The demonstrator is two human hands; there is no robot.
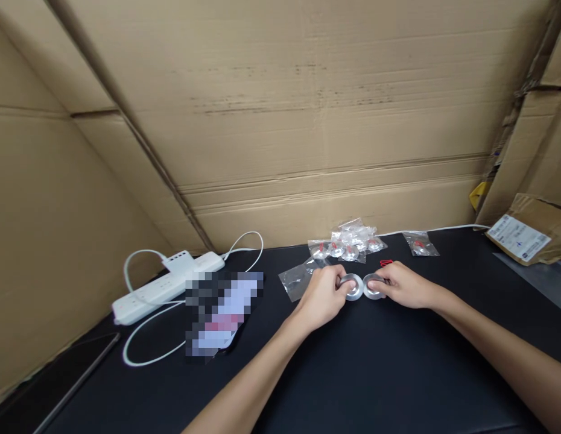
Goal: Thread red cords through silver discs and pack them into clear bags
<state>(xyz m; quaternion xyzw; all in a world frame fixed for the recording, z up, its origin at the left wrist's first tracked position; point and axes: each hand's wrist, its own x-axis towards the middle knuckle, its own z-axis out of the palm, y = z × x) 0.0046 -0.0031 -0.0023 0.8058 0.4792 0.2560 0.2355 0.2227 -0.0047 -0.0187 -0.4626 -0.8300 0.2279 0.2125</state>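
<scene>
My left hand [324, 292] grips a round silver metal disc [354, 287] between thumb and fingers. A second, similar metal disc [374, 286] is pinched in my right hand [402, 284]. The two discs are side by side, their rims touching or nearly so, just above the black table [375, 367]. Beyond my right hand lies a small red looped piece [386, 263]. A clear plastic bag [295, 281] rests partly behind my left hand. Farther back sits a pile of small clear packets [350, 241] with shiny round pieces and red bits inside.
One more packet [420, 243] lies apart, right of the pile. At the left are a white power strip [147, 304] with looping cables, a pixelated flat object [226, 313] and a dark tablet-like panel [58, 374]. A labelled brown package [529, 232] stands right. Cardboard walls [307, 120] enclose the table.
</scene>
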